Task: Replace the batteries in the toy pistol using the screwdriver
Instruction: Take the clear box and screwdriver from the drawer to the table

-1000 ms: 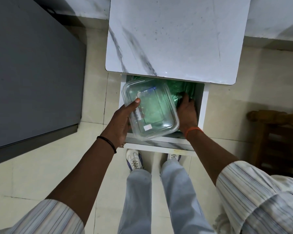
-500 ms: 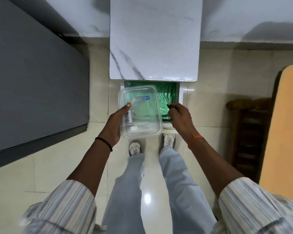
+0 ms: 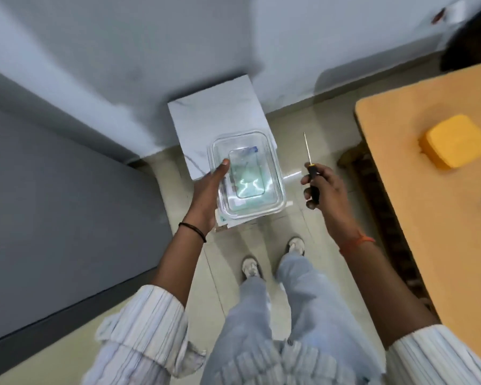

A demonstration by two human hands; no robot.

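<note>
My left hand point(image 3: 209, 194) grips the left side of a clear plastic container point(image 3: 247, 175), thumb on its rim, and holds it level above the floor. Something pale with a blue patch lies inside, blurred through the plastic. My right hand point(image 3: 324, 190) is closed around the black handle of a thin screwdriver point(image 3: 309, 159), whose metal shaft points up and away from me. The two hands are apart, the container to the left of the screwdriver. No toy pistol shows clearly.
A small white marble-topped cabinet point(image 3: 214, 118) stands against the wall ahead, partly behind the container. A wooden table point(image 3: 428, 190) at the right carries a yellow block point(image 3: 454, 140). A dark grey surface point(image 3: 53, 204) fills the left. A wooden stool point(image 3: 372, 173) sits beside the table.
I have stood back from the cabinet. My right hand came out of the green-lined drawer with the screwdriver and moved right. The container rose with my left hand.
</note>
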